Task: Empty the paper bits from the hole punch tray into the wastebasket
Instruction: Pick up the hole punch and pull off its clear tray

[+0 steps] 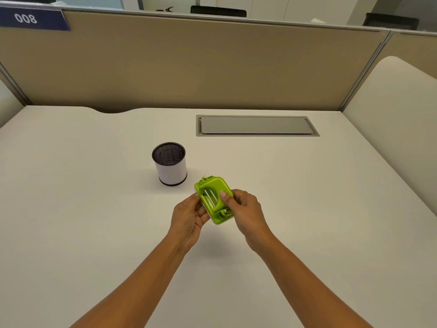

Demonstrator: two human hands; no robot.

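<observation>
"Both hands engaged?"
"Yes. My right hand (247, 209) grips the hole punch (214, 200); left hand (189, 218) pinches its left edge, above the tabletop (307, 209). Wastebasket (169, 164) stands beyond my left hand, apart. Risk: opening it here scatters bits."

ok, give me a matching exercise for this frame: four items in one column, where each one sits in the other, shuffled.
Items
1. hole punch
2. wastebasket
3. grey hatch
4. 008 sign

Places
A. recessed in the desk
B. on the partition, top left
C. held between left hand and right hand
D. standing upright on the desk

Pairs: 1-C, 2-D, 3-A, 4-B
</observation>
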